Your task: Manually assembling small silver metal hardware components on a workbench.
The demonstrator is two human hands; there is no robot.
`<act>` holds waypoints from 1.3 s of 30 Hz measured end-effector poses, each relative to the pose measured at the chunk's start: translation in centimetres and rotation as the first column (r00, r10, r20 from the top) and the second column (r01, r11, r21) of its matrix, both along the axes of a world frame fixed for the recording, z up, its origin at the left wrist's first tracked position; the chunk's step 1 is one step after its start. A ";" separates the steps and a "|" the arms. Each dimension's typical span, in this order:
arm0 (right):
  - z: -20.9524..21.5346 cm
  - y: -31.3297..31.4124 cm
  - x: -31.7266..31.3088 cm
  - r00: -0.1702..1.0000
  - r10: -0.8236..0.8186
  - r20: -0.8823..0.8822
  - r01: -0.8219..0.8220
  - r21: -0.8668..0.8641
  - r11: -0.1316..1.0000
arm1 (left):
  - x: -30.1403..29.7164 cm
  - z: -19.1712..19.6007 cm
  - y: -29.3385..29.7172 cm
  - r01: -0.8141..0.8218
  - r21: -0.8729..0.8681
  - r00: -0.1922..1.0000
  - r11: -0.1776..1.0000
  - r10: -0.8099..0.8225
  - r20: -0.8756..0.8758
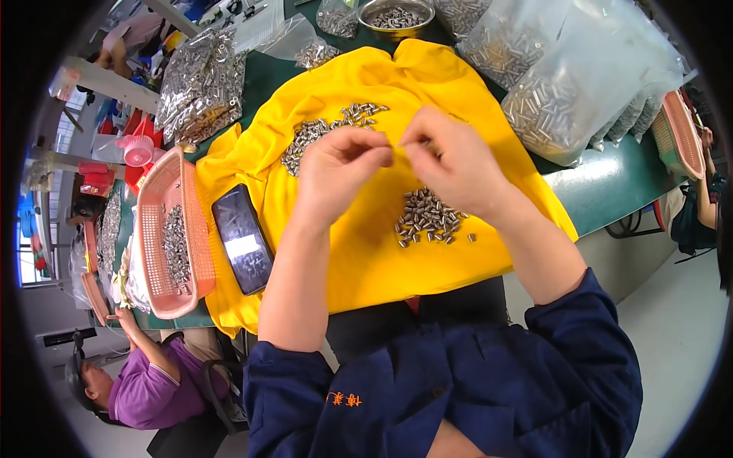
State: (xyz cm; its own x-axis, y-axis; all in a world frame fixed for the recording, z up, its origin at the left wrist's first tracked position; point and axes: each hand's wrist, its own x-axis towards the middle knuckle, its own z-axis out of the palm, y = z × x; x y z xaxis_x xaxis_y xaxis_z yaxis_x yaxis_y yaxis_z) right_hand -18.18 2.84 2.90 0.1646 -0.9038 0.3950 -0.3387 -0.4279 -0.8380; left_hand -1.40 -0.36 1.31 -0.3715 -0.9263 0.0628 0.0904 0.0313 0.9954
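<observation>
Both my hands are raised over a yellow cloth (458,263) spread on the table, fingertips close together. My left hand (334,174) pinches with thumb and forefinger; anything between them is too small to make out. My right hand (456,164) is closed in a pinch just to the right, and what it grips is also hidden. Behind my left hand, partly covered by it, lies a pile of small metal cylindrical parts (305,137). A second pile of similar shiny metal pieces (431,217) rests nearer me, below my right hand.
Left of the cloth stands a pink basket (201,256) with metal parts; a dark phone (243,239) lies beside it. Clear bags of parts (546,111) crowd the back right, with a metal bowl (401,34) at the back. A person in purple (156,385) sits at left.
</observation>
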 end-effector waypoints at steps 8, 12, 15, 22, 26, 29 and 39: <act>0.6 -0.1 -1.2 0.986 -0.164 0.029 0.166 -0.176 0.970 | -1.5 1.2 -5.6 0.077 -0.293 0.794 0.953 0.119 0.596; 0.2 -0.1 -0.6 0.987 -0.158 -0.039 0.148 -0.189 0.971 | -4.0 3.3 -13.8 0.146 -0.607 0.766 0.781 0.299 0.569; -0.1 -0.5 -1.4 0.979 -0.202 -0.008 0.197 -0.183 0.963 | -4.9 4.1 -16.6 0.074 -0.716 0.720 0.694 0.460 0.520; 0.9 -1.2 -2.1 0.962 -0.256 0.097 0.270 -0.194 0.943 | -0.8 3.3 -9.1 0.264 -0.461 0.672 0.847 0.181 0.718; -0.1 -1.8 -1.7 0.978 -0.198 0.068 0.207 -0.174 0.963 | -0.5 0.5 -6.4 0.456 -0.590 0.686 0.667 0.158 0.710; 0.7 -1.7 -1.4 0.980 -0.198 0.024 0.199 -0.183 0.963 | -0.8 0.6 -5.5 0.539 -0.467 0.484 0.701 0.196 0.853; -0.3 0.6 -0.3 0.986 -0.166 -0.022 0.166 -0.014 0.986 | -0.6 -1.6 -3.8 0.597 -0.500 0.398 0.627 0.310 0.864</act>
